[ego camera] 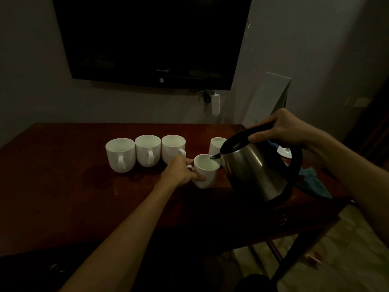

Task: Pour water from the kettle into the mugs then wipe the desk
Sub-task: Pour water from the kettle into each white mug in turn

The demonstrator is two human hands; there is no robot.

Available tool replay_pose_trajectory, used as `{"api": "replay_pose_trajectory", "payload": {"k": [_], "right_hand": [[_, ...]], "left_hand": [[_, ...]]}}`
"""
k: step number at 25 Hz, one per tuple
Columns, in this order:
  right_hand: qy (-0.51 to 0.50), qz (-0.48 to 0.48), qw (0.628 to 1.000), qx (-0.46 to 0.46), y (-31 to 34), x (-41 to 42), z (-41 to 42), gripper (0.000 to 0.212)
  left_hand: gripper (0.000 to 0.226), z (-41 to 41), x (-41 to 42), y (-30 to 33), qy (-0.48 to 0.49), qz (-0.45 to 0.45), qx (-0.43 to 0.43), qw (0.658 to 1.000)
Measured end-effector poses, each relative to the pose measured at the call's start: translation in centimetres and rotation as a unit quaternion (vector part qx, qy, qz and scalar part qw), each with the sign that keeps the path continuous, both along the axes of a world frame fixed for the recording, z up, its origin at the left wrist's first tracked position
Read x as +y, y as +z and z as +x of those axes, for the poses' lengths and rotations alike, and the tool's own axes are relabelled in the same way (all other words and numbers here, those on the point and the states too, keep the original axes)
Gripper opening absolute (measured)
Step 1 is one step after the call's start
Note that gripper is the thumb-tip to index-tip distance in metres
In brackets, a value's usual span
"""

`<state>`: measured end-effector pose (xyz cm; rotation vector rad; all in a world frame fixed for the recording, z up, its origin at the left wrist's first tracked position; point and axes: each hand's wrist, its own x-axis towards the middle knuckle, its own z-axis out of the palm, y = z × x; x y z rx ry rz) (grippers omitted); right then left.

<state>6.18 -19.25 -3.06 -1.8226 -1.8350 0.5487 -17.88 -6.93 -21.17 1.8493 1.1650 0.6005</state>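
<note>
Kettle [255,165] tilted, spout over front mug [205,171] on desk [63,197]; right hand [282,129] grips handle w/ thumb on top for tilt control. Left hand [181,172] holds mug to steady it vs. tipping.

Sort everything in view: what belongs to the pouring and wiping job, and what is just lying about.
Job: kettle, mug being filled, three mugs in a row, mug behind the kettle, teal cloth, desk.

Lying about: television, power strip, white base.
</note>
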Motion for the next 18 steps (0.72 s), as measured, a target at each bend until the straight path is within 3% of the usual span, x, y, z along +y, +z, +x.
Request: {"api": "replay_pose_trajectory", "payload": {"k": [7, 12, 18], "right_hand": [[-0.004, 0.004, 1.0, 0.007, -0.18, 0.38, 0.41, 0.011], [-0.006, 0.006, 1.0, 0.005, -0.38, 0.69, 0.73, 0.028], [-0.001, 0.005, 1.0, 0.006, -0.34, 0.65, 0.7, 0.014]], "left_hand": [[0.061, -0.01, -0.07, 0.13, -0.003, 0.0, 0.0, 1.0], [0.061, -0.03, -0.07, 0.12, -0.004, 0.0, 0.001, 1.0], [0.059, 0.1, -0.25, 0.28, -0.002, -0.003, -0.002, 1.0]]}}
